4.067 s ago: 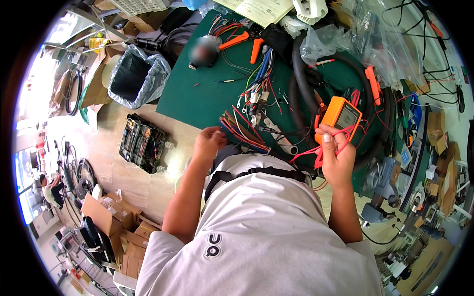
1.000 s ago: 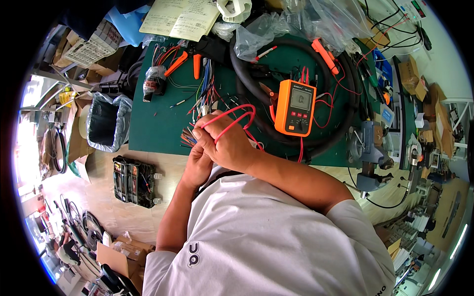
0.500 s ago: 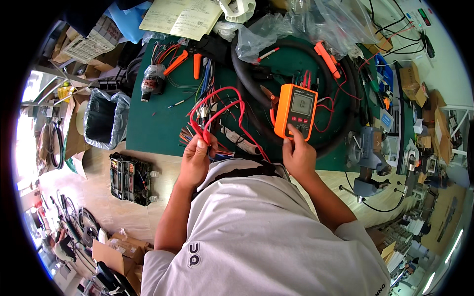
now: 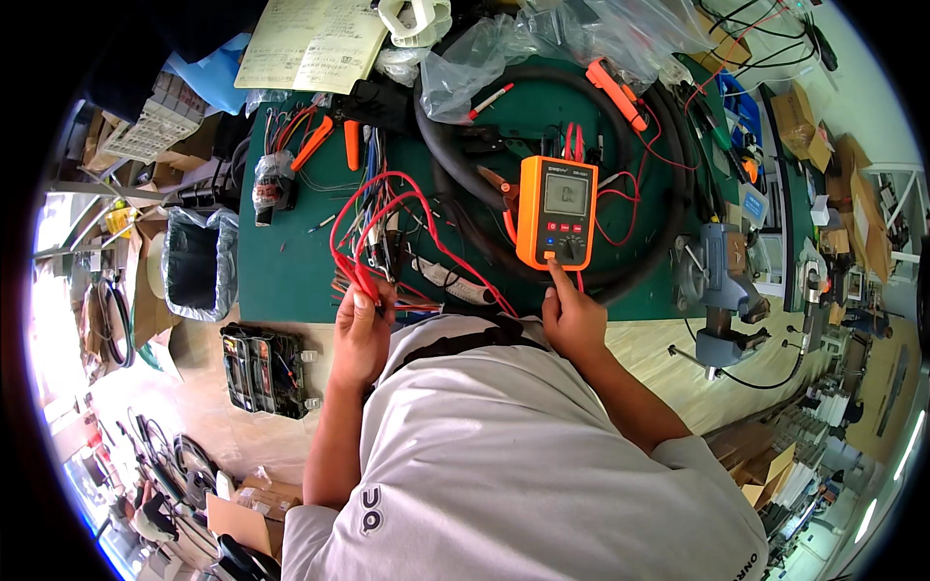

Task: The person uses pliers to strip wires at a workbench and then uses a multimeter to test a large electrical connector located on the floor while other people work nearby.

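Near the table's front edge, my left hand point(image 4: 362, 334) is closed, pinching red wires point(image 4: 359, 275) between thumb and fingers. These wires loop up over the table and run back toward my waist. My right hand point(image 4: 575, 321) holds nothing; its index finger is stretched out and touches the lower front of an orange-and-black digital meter point(image 4: 558, 215), below the buttons. The other fingers are curled. The meter lies face up with its screen showing, and red leads come from its far end. A bundle of loose multicoloured wires point(image 4: 376, 215) lies beyond my left hand.
A thick black cable point(image 4: 453, 160) coils around the meter. Orange-handled pliers point(image 4: 312, 145), an orange clip point(image 4: 617, 95), a notebook point(image 4: 312, 44) and clear plastic bags point(image 4: 542, 44) lie farther back. A grey vise point(image 4: 725, 276) stands at right, a lined bin point(image 4: 199, 261) at left.
My view has shifted, moving the table leftward in the picture. My right index finger has moved down to the meter's lower edge, and the meter sits straighter. The left hand keeps the red wires.
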Action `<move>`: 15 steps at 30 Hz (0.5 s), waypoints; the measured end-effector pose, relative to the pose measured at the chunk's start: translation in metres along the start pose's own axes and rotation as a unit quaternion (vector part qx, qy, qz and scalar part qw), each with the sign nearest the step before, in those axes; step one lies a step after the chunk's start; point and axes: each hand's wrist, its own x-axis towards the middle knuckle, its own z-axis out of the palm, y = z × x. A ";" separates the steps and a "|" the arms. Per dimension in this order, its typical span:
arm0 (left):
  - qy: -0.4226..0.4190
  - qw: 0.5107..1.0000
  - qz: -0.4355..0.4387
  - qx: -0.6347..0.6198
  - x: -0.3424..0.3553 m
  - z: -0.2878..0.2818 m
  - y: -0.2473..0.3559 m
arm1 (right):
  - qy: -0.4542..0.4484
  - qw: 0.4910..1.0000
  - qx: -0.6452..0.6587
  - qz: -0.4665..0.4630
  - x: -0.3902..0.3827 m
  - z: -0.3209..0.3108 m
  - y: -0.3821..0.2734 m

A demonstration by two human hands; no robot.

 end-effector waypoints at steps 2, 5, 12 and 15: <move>-0.007 1.000 0.011 0.004 0.002 0.000 -0.001 | 0.070 0.996 0.028 -0.052 -0.007 0.010 0.008; -0.025 1.000 0.005 0.013 0.003 -0.007 -0.003 | 0.078 0.994 0.054 -0.051 -0.010 0.016 0.011; 0.002 1.000 0.011 0.008 0.003 -0.002 -0.003 | 0.072 0.994 0.063 -0.062 -0.007 0.015 0.011; -0.041 0.999 0.000 0.008 0.003 -0.009 -0.003 | 0.072 0.994 0.056 -0.057 -0.007 0.016 0.012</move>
